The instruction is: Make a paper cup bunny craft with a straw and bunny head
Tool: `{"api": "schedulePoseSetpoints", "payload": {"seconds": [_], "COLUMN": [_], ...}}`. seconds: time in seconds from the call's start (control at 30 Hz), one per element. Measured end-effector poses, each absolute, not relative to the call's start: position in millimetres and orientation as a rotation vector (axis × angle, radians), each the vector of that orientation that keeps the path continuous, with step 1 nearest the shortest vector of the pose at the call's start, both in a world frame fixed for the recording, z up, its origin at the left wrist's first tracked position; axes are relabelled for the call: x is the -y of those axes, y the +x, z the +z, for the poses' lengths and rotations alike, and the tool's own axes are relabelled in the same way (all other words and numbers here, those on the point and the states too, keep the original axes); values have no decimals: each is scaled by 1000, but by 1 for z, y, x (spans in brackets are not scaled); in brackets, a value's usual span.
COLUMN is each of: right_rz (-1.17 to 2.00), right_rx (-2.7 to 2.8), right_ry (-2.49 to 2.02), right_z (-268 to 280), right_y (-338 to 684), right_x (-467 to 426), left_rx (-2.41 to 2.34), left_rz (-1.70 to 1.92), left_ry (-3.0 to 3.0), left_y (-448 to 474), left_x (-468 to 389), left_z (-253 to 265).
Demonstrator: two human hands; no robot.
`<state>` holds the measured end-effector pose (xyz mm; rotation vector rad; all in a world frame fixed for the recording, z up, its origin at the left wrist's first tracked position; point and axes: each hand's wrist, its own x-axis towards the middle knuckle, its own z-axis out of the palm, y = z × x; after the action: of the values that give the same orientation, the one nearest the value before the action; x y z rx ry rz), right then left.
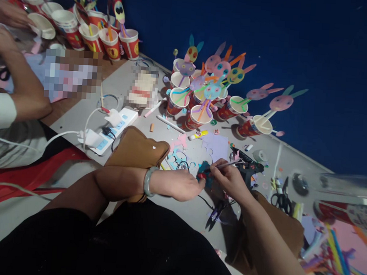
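My left hand (182, 185), with a pale bangle on its wrist, is closed in a pinch over the desk. At its fingertips is a small red and dark teal piece, too small to make out. My right hand (232, 182) is closed around a slim pen-like stick (227, 165), its tip pointing toward the left hand's fingers. Purple paper with cut-out edges (217, 148) and turquoise paper scraps (177, 158) lie just beyond the hands. Dark-bladed snips (214, 214) lie on the desk below the right hand.
Paper cups with spoon rabbits (198, 117) stand along the blue partition. A white power strip (117, 131) with cables lies at left. Black scissors (282, 199) and coloured pipe cleaners (335, 250) are at right. Another person's arm (28, 82) reaches in at the left.
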<state>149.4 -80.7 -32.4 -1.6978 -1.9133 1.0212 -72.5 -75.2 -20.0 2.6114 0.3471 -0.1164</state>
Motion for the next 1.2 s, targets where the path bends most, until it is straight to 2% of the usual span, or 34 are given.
{"api": "schedulePoseSetpoints", "payload": {"seconds": [0.2, 0.3, 0.43, 0.63, 0.87, 1.2], "right_rz": [923, 740, 335, 265, -101, -139], "right_rx": [1738, 1731, 1947, 2262, 2519, 2361], "right_ry": [-1764, -1758, -1622, -1392, -1336, -1289], "right_z": [-36, -44, -59, -66, -60, -60], "right_y": [154, 148, 139, 132, 116, 129], "right_x": [114, 138, 163, 174, 168, 181], "left_rx": [-352, -375, -372, -355, -340, -369], "left_rz": [-206, -321, -330, -340, -349, -357], "left_ry": [2612, 2589, 2568, 2505, 2481, 2453], "left_y": [-73, -72, -72, -71, -70, -70], "left_x": [74, 72, 69, 62, 58, 53], "left_z": [-10, 0, 3, -3, 4, 7]}}
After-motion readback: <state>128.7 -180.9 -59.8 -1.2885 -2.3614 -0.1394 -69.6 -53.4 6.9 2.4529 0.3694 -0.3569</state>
